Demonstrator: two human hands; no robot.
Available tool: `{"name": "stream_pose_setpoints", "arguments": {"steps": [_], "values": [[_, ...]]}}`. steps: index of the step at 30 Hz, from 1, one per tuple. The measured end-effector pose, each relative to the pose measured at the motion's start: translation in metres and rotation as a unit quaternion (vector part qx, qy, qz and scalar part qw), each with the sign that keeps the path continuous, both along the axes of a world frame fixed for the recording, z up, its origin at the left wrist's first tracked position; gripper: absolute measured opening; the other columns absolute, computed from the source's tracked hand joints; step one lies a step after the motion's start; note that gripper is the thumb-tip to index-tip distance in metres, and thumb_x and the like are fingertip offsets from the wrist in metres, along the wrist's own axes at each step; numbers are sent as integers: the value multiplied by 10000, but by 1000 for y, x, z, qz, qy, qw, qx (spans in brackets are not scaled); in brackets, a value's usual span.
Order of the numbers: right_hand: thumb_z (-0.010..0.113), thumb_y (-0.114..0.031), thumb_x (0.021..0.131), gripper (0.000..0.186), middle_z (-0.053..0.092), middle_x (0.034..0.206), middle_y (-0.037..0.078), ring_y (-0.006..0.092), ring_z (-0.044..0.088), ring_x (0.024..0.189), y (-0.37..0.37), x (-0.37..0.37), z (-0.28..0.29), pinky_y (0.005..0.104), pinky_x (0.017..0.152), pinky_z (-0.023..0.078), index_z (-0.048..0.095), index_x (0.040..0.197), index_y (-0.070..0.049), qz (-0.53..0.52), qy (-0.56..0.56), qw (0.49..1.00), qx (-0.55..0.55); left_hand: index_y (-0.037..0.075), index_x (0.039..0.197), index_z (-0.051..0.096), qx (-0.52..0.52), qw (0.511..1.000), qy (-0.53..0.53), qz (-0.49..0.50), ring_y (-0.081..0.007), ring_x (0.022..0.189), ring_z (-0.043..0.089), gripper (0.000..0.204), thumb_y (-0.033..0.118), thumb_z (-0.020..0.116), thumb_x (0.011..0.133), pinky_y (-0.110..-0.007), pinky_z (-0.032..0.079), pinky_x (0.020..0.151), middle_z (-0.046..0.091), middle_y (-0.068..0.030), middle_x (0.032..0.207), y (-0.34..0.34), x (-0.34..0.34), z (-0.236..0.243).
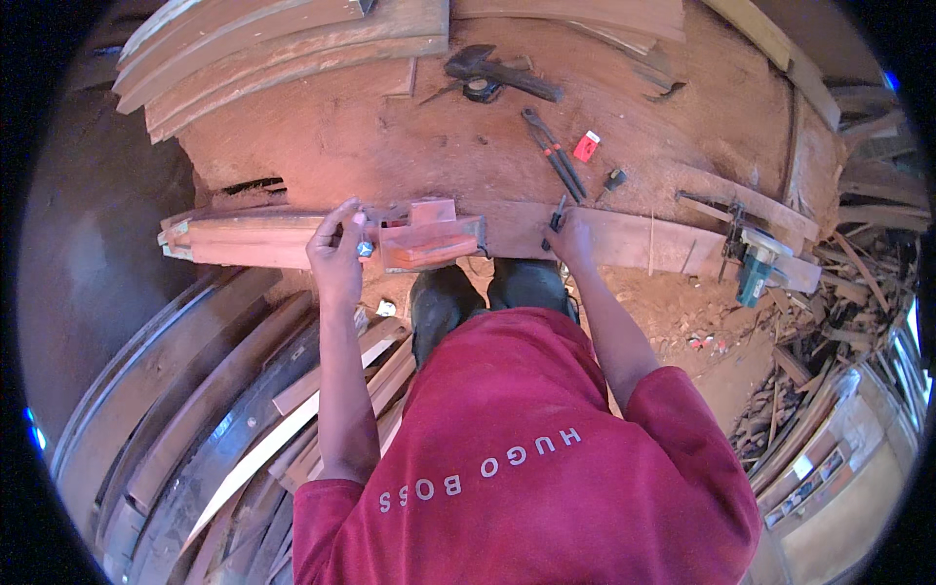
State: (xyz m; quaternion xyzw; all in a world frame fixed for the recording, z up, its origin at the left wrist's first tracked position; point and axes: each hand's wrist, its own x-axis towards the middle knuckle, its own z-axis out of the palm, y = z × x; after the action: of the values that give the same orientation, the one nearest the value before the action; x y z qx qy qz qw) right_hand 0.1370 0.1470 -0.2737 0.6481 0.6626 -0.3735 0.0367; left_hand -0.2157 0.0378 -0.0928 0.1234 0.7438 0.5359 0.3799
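Observation:
My left hand (337, 252) is closed at the bench edge, its fingers round a small object with a blue-and-white end (365, 249) that I cannot name for sure. Just right of it lies a reddish wooden piece (429, 244) with raised edges, and a small wood block (432, 211) touches its far side. My right hand (569, 238) is closed on a short, thin dark tool (558, 213) over a long flat board (624, 239). The fingers hide much of the tool. Stacked reddish planks (249, 241) lie left of my left hand.
Pincers with orange-banded handles (556, 161), a small red box (586, 146) and a dark hammer-like tool (512, 76) lie farther back. A teal power tool (754, 276) sits at the bench's right end. Planks (292, 73) line the far left; long boards (185, 400) lean at lower left.

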Motion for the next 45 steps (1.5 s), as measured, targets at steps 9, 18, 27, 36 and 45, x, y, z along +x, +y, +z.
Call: {"name": "stream_pose_setpoints", "arguments": {"steps": [9, 18, 27, 36, 45], "values": [[667, -145, 827, 238, 659, 747, 161, 227, 687, 657, 13, 14, 8, 380, 614, 527, 536, 953, 9, -86, 127, 986, -60, -13, 1074, 699, -8, 998, 62, 16, -112, 892, 636, 185, 89, 655, 926, -247, 501, 760, 701, -62, 957, 5, 2, -5], [665, -126, 831, 232, 665, 909, 202, 386, 652, 856, 50, -47, 62, 427, 742, 512, 594, 1022, -14, 119, 143, 982, 13, -17, 1023, 646, -41, 967, 145, -204, -127, 888, 652, 181, 31, 705, 858, -269, 520, 762, 712, -108, 965, 6, -29, -33], [667, -225, 812, 270, 631, 974, 142, 354, 603, 947, 71, -173, 149, 437, 822, 471, 639, 1032, -71, 382, 305, 870, 72, -7, 1110, 637, -25, 968, -77, -236, -122, 883, 639, 209, 29, 654, 904, -262, 522, 796, 692, -62, 998, 6, -48, -50], [686, -315, 775, 274, 655, 994, 75, 308, 590, 1037, 86, -235, 148, 459, 873, 456, 672, 1002, -162, 534, 224, 793, 189, 10, 1177, 644, -56, 944, -99, -310, -97, 940, 607, 261, 4, 620, 917, -259, 507, 825, 691, -29, 1014, -2, -71, -53], [703, -267, 753, 310, 664, 993, 49, 261, 594, 1056, 84, -251, 139, 438, 868, 459, 662, 1050, -188, 610, 138, 750, 217, 31, 1128, 668, -36, 949, -32, -311, -135, 914, 612, 237, -4, 624, 898, -295, 496, 827, 692, -52, 1039, 4, -63, -65]]}}
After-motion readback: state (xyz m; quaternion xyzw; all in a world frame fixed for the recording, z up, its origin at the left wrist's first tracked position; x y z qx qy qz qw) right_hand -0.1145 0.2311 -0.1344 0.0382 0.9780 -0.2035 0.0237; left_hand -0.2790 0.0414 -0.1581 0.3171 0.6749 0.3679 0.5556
